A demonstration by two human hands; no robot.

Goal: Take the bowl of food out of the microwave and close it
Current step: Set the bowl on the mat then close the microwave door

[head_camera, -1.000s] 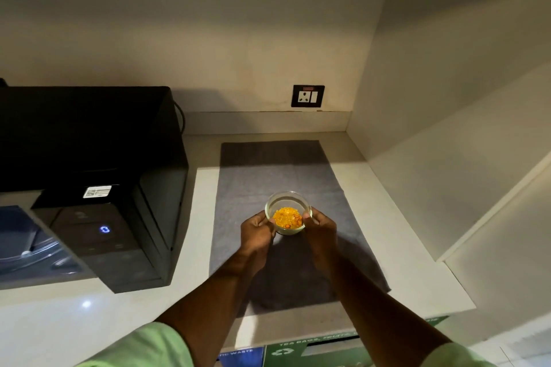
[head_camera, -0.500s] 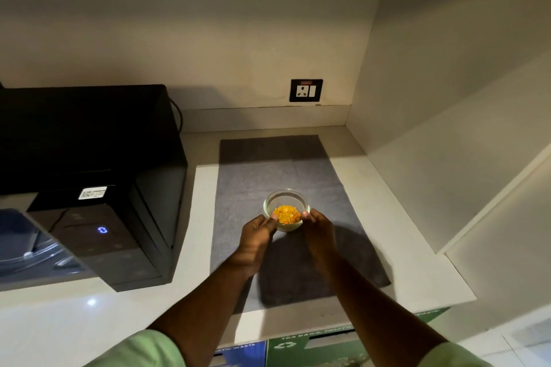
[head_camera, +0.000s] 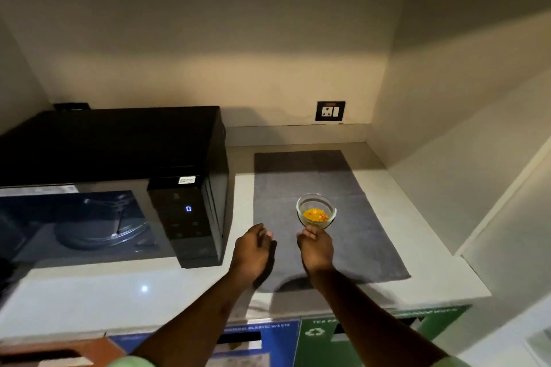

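A clear glass bowl [head_camera: 316,202] with yellow-orange food stands upright on a grey mat [head_camera: 357,235], right of the black microwave [head_camera: 119,143]. My right hand [head_camera: 315,249] is just in front of the bowl, fingers curled, fingertips against its near wall; a grip cannot be confirmed. My left hand [head_camera: 253,250] hovers over the mat's left edge, apart from the bowl, fingers loosely spread and holding nothing. The microwave's cavity [head_camera: 89,223] stands open and shows the glass turntable. Its door is not visible, off to the left.
The lit control panel [head_camera: 186,217] sits at the microwave's right front. A wall socket [head_camera: 330,111] is on the back wall. A side wall [head_camera: 465,173] closes the counter at the right. Blue and green waste bins [head_camera: 322,334] stand below the counter's front edge.
The bowl has come down onto the mat. My left hand let go and drew back to the left. The view swung left, bringing the open cavity into sight.
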